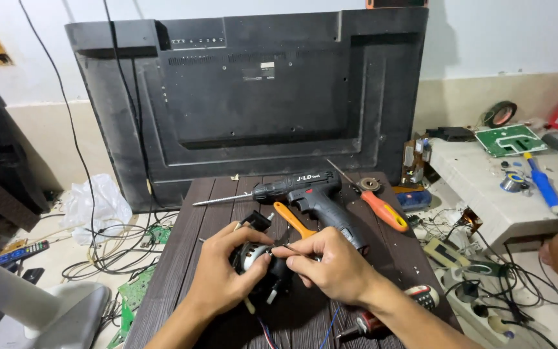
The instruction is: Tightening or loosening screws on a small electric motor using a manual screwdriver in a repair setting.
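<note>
My left hand (224, 271) grips a small black and silver electric motor (258, 262) over a dark slatted table (182, 258). My right hand (334, 265) pinches a thin dark tool at the motor's top, fingertips touching the left hand's. Thin wires (266, 333) trail from the motor toward me. A black cordless drill (305, 194) with a long bit lies just beyond the hands. An orange-handled tool (294, 221) lies partly under the drill.
A large black television back panel (259, 97) leans on the wall behind the table. An orange screwdriver (382, 210) lies right of the drill. A white bench (505, 187) carries a green circuit board (510, 139) and a blue tool (544, 184). Cables and a remote (20, 252) litter the floor at left.
</note>
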